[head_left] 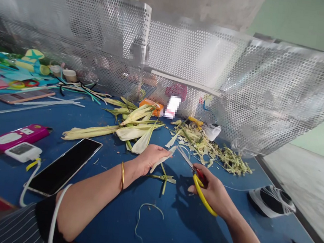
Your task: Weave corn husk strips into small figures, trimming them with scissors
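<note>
Pinched in my left hand (153, 158) is a pale strip of corn husk (162, 160), its tip pointing away from me. My right hand (212, 189) grips a pair of scissors (202, 194) with yellow and red handles. The blades reach toward the tip of the strip; whether they touch it I cannot tell. Below my left hand lies a small knotted green husk piece (164, 178). A curled thin husk thread (138, 220) rests nearer to me. Beyond my hands are a bundle of whole corn husks (138, 128) and a heap of husk scraps (197, 140).
A black phone (64, 167), a magenta power bank (20, 137) and a white device with a cable (24, 151) lie at left. A spool of white thread (271, 201) stands at right. Perforated metal screens (191, 59) border the blue table's far side. Coloured strips (14, 73) pile up far left.
</note>
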Motion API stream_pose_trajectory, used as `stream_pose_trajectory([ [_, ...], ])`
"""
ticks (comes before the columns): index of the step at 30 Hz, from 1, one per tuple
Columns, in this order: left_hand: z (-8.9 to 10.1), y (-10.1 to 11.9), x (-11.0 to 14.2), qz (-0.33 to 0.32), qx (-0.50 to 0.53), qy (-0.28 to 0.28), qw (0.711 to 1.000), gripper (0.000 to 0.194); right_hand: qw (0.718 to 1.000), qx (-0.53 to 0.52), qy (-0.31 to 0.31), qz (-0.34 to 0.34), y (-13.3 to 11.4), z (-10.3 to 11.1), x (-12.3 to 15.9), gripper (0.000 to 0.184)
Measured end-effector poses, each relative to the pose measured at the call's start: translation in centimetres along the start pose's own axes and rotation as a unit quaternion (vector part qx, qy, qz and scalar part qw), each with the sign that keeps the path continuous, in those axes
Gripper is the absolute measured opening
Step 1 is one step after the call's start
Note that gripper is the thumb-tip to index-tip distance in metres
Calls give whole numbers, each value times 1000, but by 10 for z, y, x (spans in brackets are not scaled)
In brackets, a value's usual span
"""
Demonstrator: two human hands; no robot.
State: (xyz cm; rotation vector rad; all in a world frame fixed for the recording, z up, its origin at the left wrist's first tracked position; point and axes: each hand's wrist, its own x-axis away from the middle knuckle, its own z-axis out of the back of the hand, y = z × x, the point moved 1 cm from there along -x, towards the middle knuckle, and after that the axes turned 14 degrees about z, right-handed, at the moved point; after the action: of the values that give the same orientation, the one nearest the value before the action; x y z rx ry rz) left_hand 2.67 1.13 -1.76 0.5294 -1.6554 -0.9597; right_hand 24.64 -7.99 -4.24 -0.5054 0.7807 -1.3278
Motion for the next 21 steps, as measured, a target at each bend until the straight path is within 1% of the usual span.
stream_pose_trajectory([
  [3, 2, 0, -1, -21, -95, -1, 995, 16, 1000, 9, -10, 8, 0, 1, 0, 66],
  [7, 5, 1, -2, -70, -202, -6, 977, 19, 999, 31, -25, 19, 1, 6, 0, 58],
  [10, 6, 2, -1, -82, -224, -5, 971, 22, 998, 33, -37, 24, 4, 8, 0, 53],
  [13, 6, 4, 0, -81, -220, 11, 972, 20, 1000, 0, -13, 21, 6, 7, 0, 53],
  [15, 6, 4, -1, -74, -190, 29, 978, 18, 999, -41, 20, 22, 4, 6, 0, 56],
  [17, 6, 4, -2, -63, -108, 37, 991, 18, 995, -87, 33, 36, -3, 6, 1, 59],
  [19, 7, 3, -5, -42, 17, 22, 999, 18, 990, -125, 14, 59, -12, 5, 2, 58],
  [21, 7, 4, -7, -20, 124, 4, 992, 18, 986, -145, -11, 80, -19, 5, 4, 54],
])
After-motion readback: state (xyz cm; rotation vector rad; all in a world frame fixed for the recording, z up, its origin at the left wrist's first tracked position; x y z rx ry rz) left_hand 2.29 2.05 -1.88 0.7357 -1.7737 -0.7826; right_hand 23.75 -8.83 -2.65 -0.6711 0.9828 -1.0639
